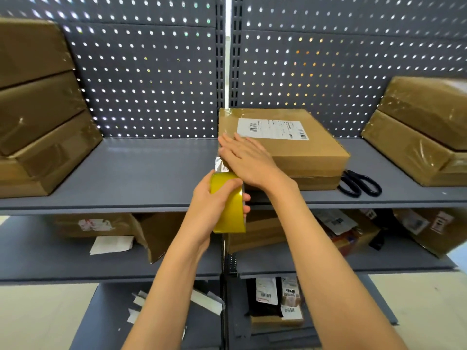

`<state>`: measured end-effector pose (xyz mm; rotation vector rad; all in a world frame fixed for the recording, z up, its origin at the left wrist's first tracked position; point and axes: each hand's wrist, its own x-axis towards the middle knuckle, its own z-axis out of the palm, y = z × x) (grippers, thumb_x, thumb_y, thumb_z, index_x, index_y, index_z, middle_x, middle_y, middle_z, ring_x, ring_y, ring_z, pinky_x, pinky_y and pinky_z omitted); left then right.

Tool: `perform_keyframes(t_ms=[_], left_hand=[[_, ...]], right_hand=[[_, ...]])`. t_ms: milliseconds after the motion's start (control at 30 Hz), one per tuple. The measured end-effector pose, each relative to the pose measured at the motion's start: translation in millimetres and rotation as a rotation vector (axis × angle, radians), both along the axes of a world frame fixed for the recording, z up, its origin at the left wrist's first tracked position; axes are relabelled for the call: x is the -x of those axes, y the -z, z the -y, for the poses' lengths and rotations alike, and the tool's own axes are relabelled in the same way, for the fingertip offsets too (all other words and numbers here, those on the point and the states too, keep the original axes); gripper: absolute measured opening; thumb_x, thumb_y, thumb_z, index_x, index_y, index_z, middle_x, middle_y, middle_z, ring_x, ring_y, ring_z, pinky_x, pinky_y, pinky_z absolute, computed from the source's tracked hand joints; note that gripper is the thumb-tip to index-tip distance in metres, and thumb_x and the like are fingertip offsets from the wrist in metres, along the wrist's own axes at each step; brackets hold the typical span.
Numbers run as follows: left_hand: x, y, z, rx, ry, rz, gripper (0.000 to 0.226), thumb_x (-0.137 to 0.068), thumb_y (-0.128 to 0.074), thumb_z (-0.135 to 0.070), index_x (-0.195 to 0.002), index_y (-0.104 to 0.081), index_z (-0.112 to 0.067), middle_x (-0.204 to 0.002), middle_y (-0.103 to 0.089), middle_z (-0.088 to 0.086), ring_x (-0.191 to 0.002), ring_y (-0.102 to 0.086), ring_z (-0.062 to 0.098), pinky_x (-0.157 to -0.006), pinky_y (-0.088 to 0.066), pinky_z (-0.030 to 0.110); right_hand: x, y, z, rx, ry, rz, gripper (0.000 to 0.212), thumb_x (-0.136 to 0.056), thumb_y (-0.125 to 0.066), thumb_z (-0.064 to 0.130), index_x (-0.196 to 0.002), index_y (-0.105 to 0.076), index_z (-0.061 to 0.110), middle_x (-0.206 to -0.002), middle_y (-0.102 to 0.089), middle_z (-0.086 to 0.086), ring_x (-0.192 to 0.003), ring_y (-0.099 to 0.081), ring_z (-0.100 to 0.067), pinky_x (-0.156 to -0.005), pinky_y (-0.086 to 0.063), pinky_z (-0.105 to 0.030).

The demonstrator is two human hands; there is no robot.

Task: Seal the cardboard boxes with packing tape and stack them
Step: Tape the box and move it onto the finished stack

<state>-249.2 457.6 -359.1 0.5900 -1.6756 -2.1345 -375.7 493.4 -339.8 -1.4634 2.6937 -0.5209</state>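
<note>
A flat cardboard box [298, 145] with a white shipping label lies on the grey shelf [141, 173], at its middle. My right hand [246, 160] lies flat with straight fingers on the box's near left corner, pressing down a strip of clear tape [221, 164]. That strip runs from the corner down to a yellowish tape roll [228, 205], which my left hand [209, 200] grips just in front of the shelf's edge.
Black scissors [360, 185] lie on the shelf right of the box. Taped boxes are stacked at the far left [43, 117] and far right [424, 132]. Lower shelves hold opened cartons, parcels and paper scraps. A perforated panel backs the shelf.
</note>
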Motion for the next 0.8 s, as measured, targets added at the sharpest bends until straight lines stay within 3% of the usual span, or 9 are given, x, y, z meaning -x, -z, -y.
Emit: perform_keyframes(t_ms=[100, 200, 300, 400, 500, 700, 800], left_hand=[[2, -3, -2, -0.008, -0.019, 0.007, 0.005, -0.092, -0.058, -0.014, -0.095, -0.054, -0.012, -0.057, -0.066, 0.003, -0.045, -0.061, 0.014, -0.050, -0.054, 0.027], [3, -5, -4, -0.006, -0.038, 0.007, 0.006, -0.092, -0.058, -0.014, -0.095, -0.053, -0.012, -0.056, -0.065, 0.002, -0.043, -0.059, 0.014, -0.049, -0.054, 0.027], [5, -6, -6, -0.023, -0.062, 0.014, 0.013, -0.091, -0.059, -0.015, -0.101, -0.055, -0.009, -0.056, -0.065, 0.003, -0.043, -0.059, 0.014, -0.048, -0.053, 0.028], [6, -6, -8, -0.013, -0.089, 0.028, 0.021, -0.090, -0.060, -0.015, -0.107, -0.056, -0.003, -0.055, -0.065, 0.003, -0.043, -0.058, 0.015, -0.049, -0.054, 0.028], [6, -7, -12, -0.011, -0.110, 0.017, 0.020, -0.090, -0.059, -0.013, -0.106, -0.056, -0.001, -0.053, -0.063, 0.003, -0.041, -0.057, 0.015, -0.047, -0.053, 0.026], [6, -10, -17, 0.007, -0.141, 0.025, 0.014, -0.090, -0.058, -0.013, -0.101, -0.056, -0.004, -0.052, -0.064, 0.002, -0.039, -0.057, 0.014, -0.045, -0.052, 0.025], [7, -9, -16, 0.016, -0.154, 0.037, 0.017, -0.090, -0.058, -0.015, -0.103, -0.057, -0.003, -0.052, -0.064, 0.002, -0.040, -0.057, 0.014, -0.046, -0.052, 0.025]], right_hand=[[0, 3, -2, 0.224, -0.007, 0.065, 0.040, -0.104, -0.032, 0.025, -0.139, -0.046, 0.014, -0.154, -0.033, 0.001, -0.146, -0.017, -0.016, -0.115, -0.008, -0.027], [-6, 4, -14, 0.528, -0.005, 0.207, 0.035, -0.102, -0.042, 0.020, -0.133, -0.054, 0.011, -0.143, -0.049, -0.004, -0.140, -0.031, -0.017, -0.111, -0.023, -0.029], [0, 6, -41, 0.704, 0.126, 0.142, 0.031, -0.101, -0.043, 0.020, -0.126, -0.060, 0.013, -0.130, -0.059, -0.003, -0.124, -0.048, -0.016, -0.104, -0.038, -0.030], [17, 8, -75, 0.725, 0.286, 0.027, 0.029, -0.100, -0.043, 0.018, -0.123, -0.061, 0.013, -0.124, -0.060, -0.002, -0.107, -0.052, -0.015, -0.093, -0.040, -0.026], [37, 14, -108, 0.722, 0.433, -0.078, 0.028, -0.098, -0.045, 0.015, -0.117, -0.065, 0.012, -0.119, -0.063, -0.004, -0.112, -0.052, -0.020, -0.095, -0.039, -0.030], [57, 26, -144, 0.751, 0.620, -0.126, 0.030, -0.098, -0.042, 0.011, -0.118, -0.064, 0.008, -0.118, -0.061, -0.011, -0.111, -0.052, -0.026, -0.085, -0.030, -0.019], [65, 31, -156, 0.650, 0.739, -0.082, 0.032, -0.098, -0.043, 0.011, -0.126, -0.059, 0.007, -0.127, -0.056, -0.014, -0.117, -0.050, -0.028, -0.090, -0.037, -0.030]])
